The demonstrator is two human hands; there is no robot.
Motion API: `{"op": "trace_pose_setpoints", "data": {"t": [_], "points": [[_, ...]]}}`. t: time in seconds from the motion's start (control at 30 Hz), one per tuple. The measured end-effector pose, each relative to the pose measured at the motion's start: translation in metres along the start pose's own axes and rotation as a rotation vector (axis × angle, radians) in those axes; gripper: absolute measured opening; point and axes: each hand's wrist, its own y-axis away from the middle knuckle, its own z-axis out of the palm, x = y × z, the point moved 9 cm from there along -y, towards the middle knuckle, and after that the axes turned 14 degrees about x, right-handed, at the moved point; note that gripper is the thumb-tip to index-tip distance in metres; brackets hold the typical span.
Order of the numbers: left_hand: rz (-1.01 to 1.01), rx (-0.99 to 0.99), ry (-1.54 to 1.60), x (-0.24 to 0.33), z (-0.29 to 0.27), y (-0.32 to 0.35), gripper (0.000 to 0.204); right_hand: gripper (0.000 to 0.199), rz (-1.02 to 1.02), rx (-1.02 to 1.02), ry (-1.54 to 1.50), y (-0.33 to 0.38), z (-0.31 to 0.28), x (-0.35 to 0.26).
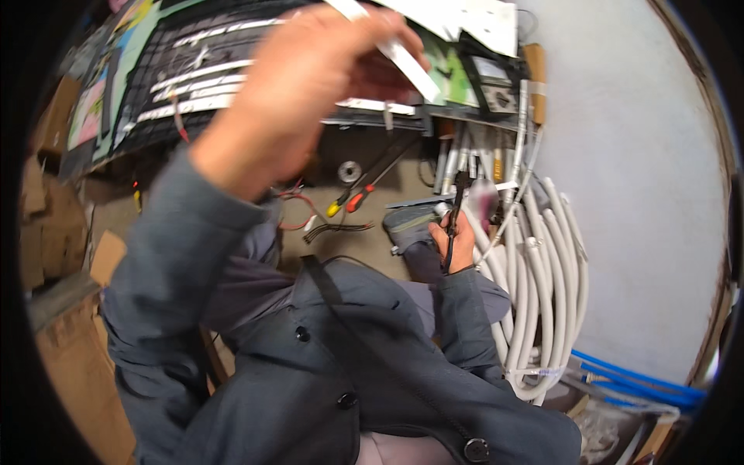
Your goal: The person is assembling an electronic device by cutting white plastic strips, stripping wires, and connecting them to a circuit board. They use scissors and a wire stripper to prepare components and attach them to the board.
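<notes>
The fingers of my left hand [298, 89] are closing round a narrow white strip [411, 70], which is slanting down to the right across the top centre of the frame; this hand is blurring a little. The fingers of my right hand [463, 242], right of centre, are wrapping round a slim dark tool [460, 192] that is standing out above and below my grip; what kind of tool it is, I cannot tell. Just left of that hand, my grey shoe [411, 225] is resting on the floor.

Beyond my left hand, a dark sheet [163, 62] is filling the upper left, and more white strips [186, 107] are lying across it in rows. Below its edge, near the centre, a yellow-handled tool [334, 209] and a red-handled tool [356, 203] are lying side by side, with a small round spool [342, 172] sitting above them and a bundle of dark wires [337, 229] lying below.

Right of my right hand, a big coil of pale hose [535, 279] is leaning near a pale wall [628, 170]. Blue tubes [635, 380] are lying at the lower right, and cardboard [81, 364] is standing along the left side.
</notes>
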Motion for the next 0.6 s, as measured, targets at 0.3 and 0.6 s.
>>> {"op": "trace_pose_setpoints", "data": {"t": [0.3, 0.6], "points": [[0.105, 0.522, -0.034, 0.045, -0.166, 0.080, 0.034, 0.029, -0.472, -0.674, 1.054, 0.048, 0.094, 0.092], [-0.174, 0.213, -0.266, 0.007, -0.123, 0.116, 0.029, 0.022, -0.307, -1.071, 1.331, 0.068, 0.135, 0.176]]}}
